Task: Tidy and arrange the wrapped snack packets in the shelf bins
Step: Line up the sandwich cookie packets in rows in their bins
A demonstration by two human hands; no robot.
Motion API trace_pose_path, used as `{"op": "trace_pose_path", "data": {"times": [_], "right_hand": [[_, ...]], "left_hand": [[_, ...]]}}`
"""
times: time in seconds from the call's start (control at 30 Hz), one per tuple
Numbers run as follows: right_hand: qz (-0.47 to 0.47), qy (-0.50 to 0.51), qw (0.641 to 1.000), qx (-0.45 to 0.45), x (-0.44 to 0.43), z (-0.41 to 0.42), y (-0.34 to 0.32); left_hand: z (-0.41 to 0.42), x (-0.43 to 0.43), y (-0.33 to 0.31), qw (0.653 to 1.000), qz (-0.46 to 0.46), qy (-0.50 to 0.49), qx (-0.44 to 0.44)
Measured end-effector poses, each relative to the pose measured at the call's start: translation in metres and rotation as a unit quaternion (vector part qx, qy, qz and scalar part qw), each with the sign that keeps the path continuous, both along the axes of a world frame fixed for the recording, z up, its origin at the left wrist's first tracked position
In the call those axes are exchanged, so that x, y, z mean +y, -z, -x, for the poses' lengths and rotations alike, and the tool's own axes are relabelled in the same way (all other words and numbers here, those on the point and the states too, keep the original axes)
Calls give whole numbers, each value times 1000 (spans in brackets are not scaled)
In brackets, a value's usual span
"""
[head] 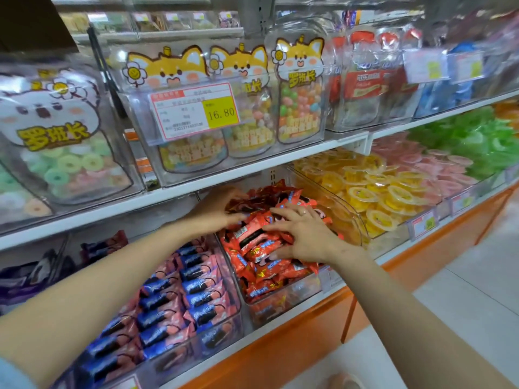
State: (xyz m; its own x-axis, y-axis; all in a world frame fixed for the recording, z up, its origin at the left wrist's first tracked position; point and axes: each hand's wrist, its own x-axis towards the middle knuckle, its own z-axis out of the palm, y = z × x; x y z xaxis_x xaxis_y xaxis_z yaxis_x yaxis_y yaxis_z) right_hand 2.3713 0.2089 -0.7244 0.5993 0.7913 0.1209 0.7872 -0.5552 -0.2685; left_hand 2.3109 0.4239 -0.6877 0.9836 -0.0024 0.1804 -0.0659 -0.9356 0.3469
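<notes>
Heap of red packets [264, 248] fills clear bin [283, 307], bin's long axis running near to far. I see right hand [306, 237] spread flat on heap's near half; left hand [216, 211] at far-left edge (blurred, grip unclear). Right hand nearer me.

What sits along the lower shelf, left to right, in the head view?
purple packets → blue-and-pink packets → red packets → yellow jelly cups → pink jelly cups → green sweets
</notes>
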Motion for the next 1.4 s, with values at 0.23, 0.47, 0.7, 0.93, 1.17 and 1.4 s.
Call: {"op": "trace_pose_path", "data": {"times": [0.23,0.47,0.7,0.93,1.17,1.4], "right_hand": [[5,67,996,-53,-7,-14,8],[-37,69,995,-54,16,-11,-5],[-17,-43,992,-118,93,-10,-8],[159,-95,982,-35,134,-29,-3],[88,-136,986,-28,108,-46,-19],[21,-114,992,49,79,-65,-35]], "left_hand": [[27,30,1,999,-9,-34,-9],[47,37,6,999,-11,-21,25],[53,44,14,999,10,-23,21],[57,43,20,999,25,-26,15],[58,43,20,999,27,-38,21],[59,42,17,997,43,-55,46]]}}
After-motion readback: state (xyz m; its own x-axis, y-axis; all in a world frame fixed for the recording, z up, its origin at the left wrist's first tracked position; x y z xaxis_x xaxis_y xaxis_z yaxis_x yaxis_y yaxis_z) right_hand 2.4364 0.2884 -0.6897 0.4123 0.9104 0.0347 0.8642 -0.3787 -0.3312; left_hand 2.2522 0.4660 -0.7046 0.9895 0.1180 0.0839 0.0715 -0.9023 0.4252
